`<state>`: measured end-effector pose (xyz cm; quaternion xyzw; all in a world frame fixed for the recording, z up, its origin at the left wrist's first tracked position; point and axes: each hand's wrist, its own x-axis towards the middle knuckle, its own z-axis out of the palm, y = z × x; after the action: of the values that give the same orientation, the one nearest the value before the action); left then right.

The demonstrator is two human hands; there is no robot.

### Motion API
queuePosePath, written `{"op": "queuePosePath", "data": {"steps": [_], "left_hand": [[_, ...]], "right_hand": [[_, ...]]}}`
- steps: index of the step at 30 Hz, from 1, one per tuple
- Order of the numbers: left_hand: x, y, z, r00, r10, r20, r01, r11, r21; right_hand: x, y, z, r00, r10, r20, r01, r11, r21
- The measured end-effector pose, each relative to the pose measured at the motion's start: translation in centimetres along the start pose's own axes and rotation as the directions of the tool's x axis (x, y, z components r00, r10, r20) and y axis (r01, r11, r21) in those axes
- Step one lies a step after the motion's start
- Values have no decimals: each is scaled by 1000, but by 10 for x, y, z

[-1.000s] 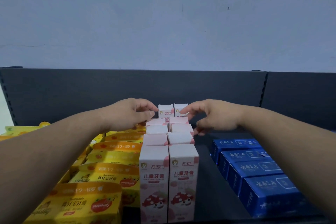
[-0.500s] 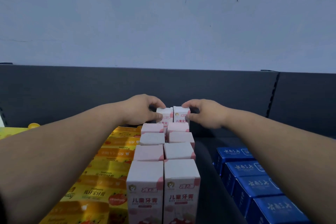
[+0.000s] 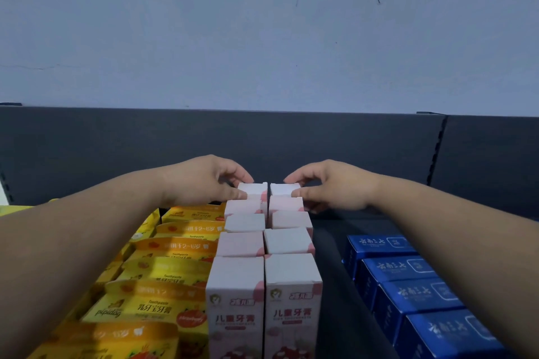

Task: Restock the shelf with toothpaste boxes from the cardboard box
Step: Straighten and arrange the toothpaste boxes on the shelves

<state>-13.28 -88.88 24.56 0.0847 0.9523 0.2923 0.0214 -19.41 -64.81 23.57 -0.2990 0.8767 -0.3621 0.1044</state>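
At mid-frame the left hand pinches the left rear toothpaste box and the right hand pinches the right rear toothpaste box, fingers curled over their tops, seemingly squaring both at the shelf's back behind the pink rows.

Both arms are out, bare forearms coming in from the lower corners and converging toward the back edge of the shelf. Left hand sits palm-down, wrist level, thumb and forefinger curled in a pinch on the top of the left rear toothpaste box. Right hand mirrors it: thumb on the near edge, forefinger hooked over the far edge of the right rear toothpaste box, remaining fingers tucked low underneath. The two hands' fingertips are near each other, not touching
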Motion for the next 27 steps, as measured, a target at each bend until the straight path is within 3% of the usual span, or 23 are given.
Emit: {"op": "queuePosePath", "data": {"steps": [8, 15, 27], "left_hand": [[-11, -2, 3, 999, -35, 26, 38, 991, -132], [-19, 3, 14, 1000, -13, 4, 13, 1000, -5], [-20, 4, 20, 999, -40, 12, 40, 998, -51]], "right_hand": [[-8, -7, 7, 995, 84, 51, -88, 992, 92], [-12, -6, 14, 991, 95, 99, -104, 991, 88], [-12, -6, 17, 981, 129, 144, -140, 987, 73]]}}
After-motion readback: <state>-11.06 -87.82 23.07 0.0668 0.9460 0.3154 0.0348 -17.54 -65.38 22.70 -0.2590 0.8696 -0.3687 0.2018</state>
